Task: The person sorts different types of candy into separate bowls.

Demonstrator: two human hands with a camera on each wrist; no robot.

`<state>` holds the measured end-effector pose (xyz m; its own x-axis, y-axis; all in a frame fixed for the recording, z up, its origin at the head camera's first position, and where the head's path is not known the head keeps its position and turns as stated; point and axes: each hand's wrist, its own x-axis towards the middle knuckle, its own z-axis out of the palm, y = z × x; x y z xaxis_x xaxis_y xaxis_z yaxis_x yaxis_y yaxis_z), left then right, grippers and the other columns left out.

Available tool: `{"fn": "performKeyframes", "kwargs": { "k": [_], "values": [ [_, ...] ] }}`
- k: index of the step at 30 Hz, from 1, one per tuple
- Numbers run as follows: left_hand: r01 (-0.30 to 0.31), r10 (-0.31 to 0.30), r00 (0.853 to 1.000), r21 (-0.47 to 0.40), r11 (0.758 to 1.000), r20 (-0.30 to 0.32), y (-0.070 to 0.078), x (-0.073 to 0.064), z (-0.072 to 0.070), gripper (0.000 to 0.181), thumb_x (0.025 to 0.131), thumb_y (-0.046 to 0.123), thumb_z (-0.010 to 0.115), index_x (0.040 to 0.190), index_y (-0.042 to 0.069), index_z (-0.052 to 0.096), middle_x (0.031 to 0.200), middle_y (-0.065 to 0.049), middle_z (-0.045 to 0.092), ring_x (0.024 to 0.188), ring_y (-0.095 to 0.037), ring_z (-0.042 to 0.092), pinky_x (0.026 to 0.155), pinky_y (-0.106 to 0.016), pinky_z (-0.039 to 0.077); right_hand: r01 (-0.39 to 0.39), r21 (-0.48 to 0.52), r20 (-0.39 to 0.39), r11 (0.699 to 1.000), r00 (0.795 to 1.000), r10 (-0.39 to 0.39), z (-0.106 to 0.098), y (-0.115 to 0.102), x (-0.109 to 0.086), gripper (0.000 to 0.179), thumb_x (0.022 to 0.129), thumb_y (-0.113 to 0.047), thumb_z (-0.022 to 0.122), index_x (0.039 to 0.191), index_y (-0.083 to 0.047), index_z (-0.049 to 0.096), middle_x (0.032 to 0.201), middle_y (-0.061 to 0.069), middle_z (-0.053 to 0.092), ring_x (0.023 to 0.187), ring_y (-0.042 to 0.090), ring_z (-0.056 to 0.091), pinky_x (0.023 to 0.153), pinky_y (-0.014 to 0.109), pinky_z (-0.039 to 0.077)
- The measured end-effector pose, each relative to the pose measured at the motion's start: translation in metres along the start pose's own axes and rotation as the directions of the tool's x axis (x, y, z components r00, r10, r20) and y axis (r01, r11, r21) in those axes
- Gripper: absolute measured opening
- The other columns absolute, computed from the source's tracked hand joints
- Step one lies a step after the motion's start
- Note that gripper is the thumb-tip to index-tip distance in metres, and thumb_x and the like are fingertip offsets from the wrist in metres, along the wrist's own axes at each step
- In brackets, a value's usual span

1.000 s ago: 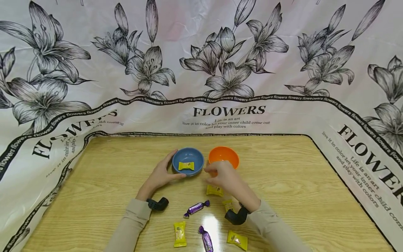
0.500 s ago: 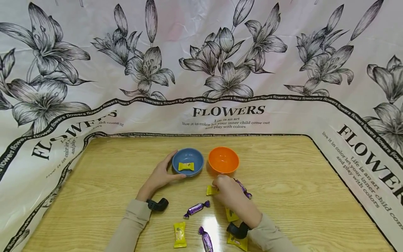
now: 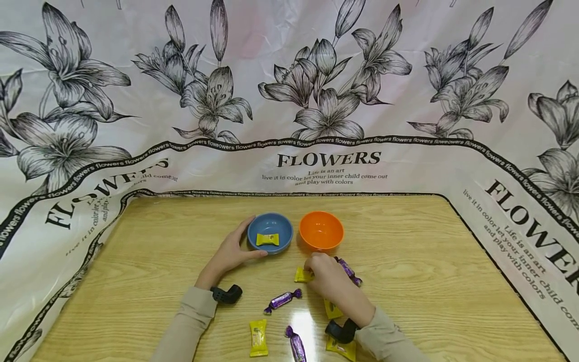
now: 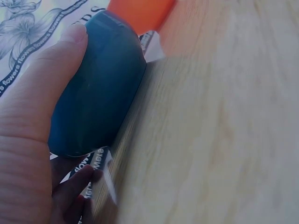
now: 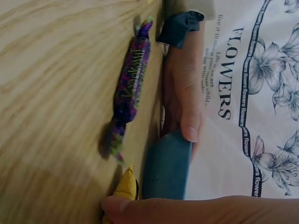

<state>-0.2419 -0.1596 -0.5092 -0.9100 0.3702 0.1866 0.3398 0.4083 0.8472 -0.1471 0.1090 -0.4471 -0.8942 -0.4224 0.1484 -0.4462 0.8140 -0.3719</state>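
Note:
A blue bowl point(image 3: 270, 220) stands on the table with one yellow-wrapped candy point(image 3: 268, 239) in it. My left hand point(image 3: 229, 251) holds this bowl from the left, thumb on the near rim and fingers round the far side. Just in front of the orange bowl point(image 3: 321, 229), my right hand point(image 3: 329, 276) pinches another yellow-wrapped candy point(image 3: 301, 275), partly hidden by the fingers. The right wrist view shows the thumb laid on that yellow candy point(image 5: 126, 186), close to the tabletop. The orange bowl has nothing in it.
Purple twist-wrapped candies lie at the middle point(image 3: 282, 300), the near edge point(image 3: 296, 344) and right of my right hand point(image 3: 350, 271). More yellow candies lie left point(image 3: 258, 338) and under the right wrist point(image 3: 332, 308). A flower-printed cloth point(image 3: 330, 171) rises behind the table.
My right hand has come back from the orange bowl's front edge and now pinches the yellow candy, which has shifted slightly left. A purple candy beside it is uncovered. The left hand stays put.

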Motion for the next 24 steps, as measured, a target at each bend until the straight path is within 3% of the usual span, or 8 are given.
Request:
{"fn": "performKeyframes", "kwargs": {
  "k": [8, 12, 15, 20, 24],
  "values": [
    [-0.004, 0.004, 1.000, -0.015, 1.000, -0.003, 0.000, 0.000, -0.001, 0.105, 0.075, 0.040, 0.088, 0.158, 0.018, 0.027, 0.159, -0.009, 0.032, 0.147, -0.033, 0.026, 0.117, -0.056, 0.022, -0.002, 0.036, 0.017, 0.999, 1.000, 0.001, -0.011, -0.007, 0.007, 0.017, 0.070, 0.011, 0.076, 0.074, -0.003, 0.069, 0.073, 0.001, 0.055, 0.065, 0.013, 0.046, 0.057, 0.027, 0.041],
    [-0.010, 0.010, 1.000, -0.019, 1.000, -0.002, 0.000, 0.000, -0.002, 0.105, 0.075, 0.038, 0.088, 0.158, 0.017, 0.027, 0.158, -0.010, 0.033, 0.147, -0.033, 0.026, 0.117, -0.056, 0.021, 0.040, 0.058, 0.016, 0.998, 0.999, -0.041, -0.017, -0.010, 0.014, 0.031, 0.073, 0.009, 0.077, 0.061, -0.006, 0.053, 0.063, -0.004, 0.031, 0.057, 0.010, 0.029, 0.051, 0.024, 0.025],
    [-0.012, 0.012, 1.000, -0.017, 1.000, -0.006, 0.001, -0.001, -0.002, 0.105, 0.075, 0.038, 0.088, 0.158, 0.016, 0.027, 0.158, -0.009, 0.033, 0.146, -0.033, 0.026, 0.117, -0.056, 0.022, 0.069, 0.059, 0.006, 0.996, 0.998, -0.070, -0.022, -0.013, 0.021, 0.036, 0.072, 0.009, 0.078, 0.059, -0.008, 0.048, 0.063, -0.004, 0.025, 0.056, 0.009, 0.026, 0.051, 0.023, 0.022],
    [-0.018, 0.018, 1.000, -0.009, 1.000, -0.005, 0.001, 0.000, -0.001, 0.105, 0.075, 0.040, 0.088, 0.158, 0.015, 0.028, 0.158, -0.010, 0.034, 0.146, -0.033, 0.028, 0.117, -0.056, 0.023, 0.101, 0.020, -0.018, 0.995, 0.995, -0.101, -0.030, -0.021, 0.033, 0.026, 0.069, 0.010, 0.075, 0.063, -0.007, 0.057, 0.065, -0.001, 0.044, 0.062, 0.012, 0.037, 0.055, 0.025, 0.031],
    [-0.017, 0.017, 1.000, -0.022, 1.000, -0.002, 0.001, 0.000, -0.001, 0.104, 0.076, 0.039, 0.087, 0.157, 0.014, 0.028, 0.158, -0.011, 0.034, 0.145, -0.034, 0.028, 0.116, -0.057, 0.024, 0.113, 0.006, -0.049, 0.994, 0.992, -0.113, -0.035, -0.029, 0.045, 0.017, 0.070, 0.013, 0.073, 0.072, -0.004, 0.068, 0.077, 0.004, 0.060, 0.070, 0.016, 0.053, 0.060, 0.029, 0.047]
  ]
}}
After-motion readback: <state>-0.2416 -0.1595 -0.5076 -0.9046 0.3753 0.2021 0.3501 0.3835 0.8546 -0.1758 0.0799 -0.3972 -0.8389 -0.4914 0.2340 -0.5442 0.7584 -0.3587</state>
